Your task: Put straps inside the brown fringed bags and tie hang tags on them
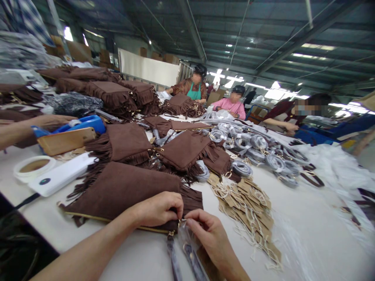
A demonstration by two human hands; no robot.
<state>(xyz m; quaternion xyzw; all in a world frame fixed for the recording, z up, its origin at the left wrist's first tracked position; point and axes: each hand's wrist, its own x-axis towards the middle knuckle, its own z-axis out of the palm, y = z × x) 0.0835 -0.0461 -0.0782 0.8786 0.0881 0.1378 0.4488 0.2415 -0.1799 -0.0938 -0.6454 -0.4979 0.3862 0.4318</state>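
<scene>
A brown fringed suede bag (pixel 125 191) lies flat in front of me, its gold zipper edge toward me. My left hand (pixel 159 208) rests over its right corner, thumb and forefinger pinched at a short whitish string (pixel 183 220). My right hand (pixel 211 234) pinches the other side of that string, just beside the bag's corner. Below the fingers, a plastic-wrapped strap (pixel 190 257) with metal hardware hangs by the corner. Partly hidden beneath my right hand is a brown card tag (pixel 208 263).
Strung card tags (pixel 249 210) are heaped to the right. Beyond are more fringed bags (pixel 184 150) and coiled wrapped straps (pixel 259 142). At left lie a white power bank (pixel 61 175), a tape roll (pixel 33 168) and a blue tape dispenser (pixel 96 124) near another person's hand (pixel 52 121). Co-workers sit across.
</scene>
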